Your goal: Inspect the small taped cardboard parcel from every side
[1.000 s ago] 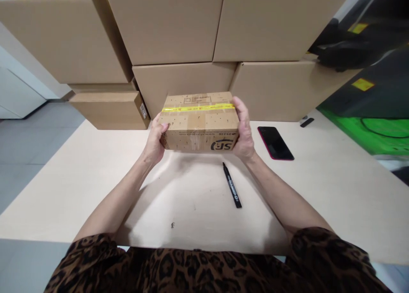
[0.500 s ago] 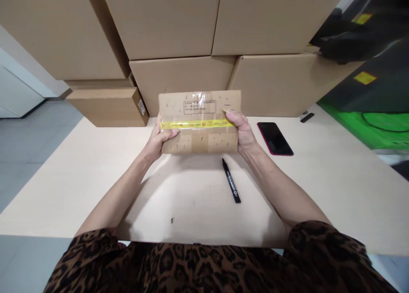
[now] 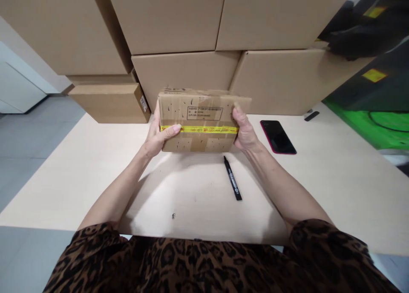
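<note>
Far left of the left hand: grey floor, then a small carton on the table, a white label on its end, just beyond and left of the hand.

Left hand: closed on the parcel's left end, thumb lying across the yellow tape, fingers behind.

Parcel: a taped cardboard box held between both hands, raised off the table, its broad face toward the person. A printed label sits above the tape, its print too small to read.

Right hand: closed on the parcel's right end, thumb on the front face.

Beyond both hands: a wall of stacked cartons, close behind the parcel.

Below and between the hands: a black marker, capped, lying on the table, nearer the right hand.

Right of the right hand: a black phone, face up, then a small black stick, perhaps a remote, near the table's far edge.

Below both hands: leopard-print sleeves.
</note>
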The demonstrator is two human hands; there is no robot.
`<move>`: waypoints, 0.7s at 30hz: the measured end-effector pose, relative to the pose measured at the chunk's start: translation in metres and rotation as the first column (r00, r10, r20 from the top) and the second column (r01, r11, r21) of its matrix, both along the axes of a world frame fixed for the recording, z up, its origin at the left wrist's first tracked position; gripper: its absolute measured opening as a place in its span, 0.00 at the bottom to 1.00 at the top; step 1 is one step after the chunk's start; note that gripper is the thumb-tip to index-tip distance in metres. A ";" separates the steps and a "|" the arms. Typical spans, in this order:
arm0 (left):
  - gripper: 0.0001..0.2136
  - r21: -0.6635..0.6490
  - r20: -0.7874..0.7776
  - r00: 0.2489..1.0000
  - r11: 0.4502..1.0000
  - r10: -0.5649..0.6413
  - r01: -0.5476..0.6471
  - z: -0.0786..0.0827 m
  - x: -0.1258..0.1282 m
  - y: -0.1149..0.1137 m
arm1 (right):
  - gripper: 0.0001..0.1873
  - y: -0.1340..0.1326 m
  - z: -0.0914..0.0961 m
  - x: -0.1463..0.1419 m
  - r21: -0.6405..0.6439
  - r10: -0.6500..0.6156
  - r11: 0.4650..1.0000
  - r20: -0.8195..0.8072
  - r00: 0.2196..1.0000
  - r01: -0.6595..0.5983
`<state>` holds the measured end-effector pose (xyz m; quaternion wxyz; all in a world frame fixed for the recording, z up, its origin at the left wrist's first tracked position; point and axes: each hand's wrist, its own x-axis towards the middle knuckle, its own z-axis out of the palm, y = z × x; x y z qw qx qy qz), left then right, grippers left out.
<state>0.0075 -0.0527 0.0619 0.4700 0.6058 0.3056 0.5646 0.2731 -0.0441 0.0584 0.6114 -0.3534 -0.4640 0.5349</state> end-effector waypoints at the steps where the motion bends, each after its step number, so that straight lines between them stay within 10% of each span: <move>1: 0.47 0.001 -0.009 1.000 1.000 -0.026 0.026 -0.001 -0.002 0.000 | 0.37 0.001 0.000 0.000 0.019 -0.004 1.000 -0.008 1.000 0.004; 8: 0.48 -0.086 0.001 1.000 0.996 -0.031 0.031 -0.004 -0.003 0.001 | 0.36 -0.005 0.007 0.003 0.058 0.041 0.997 0.027 0.999 -0.043; 21: 0.29 -0.232 0.215 0.976 0.970 -0.025 0.076 0.008 -0.008 0.010 | 0.75 -0.005 0.006 0.013 0.521 -0.211 0.853 0.412 0.886 -0.040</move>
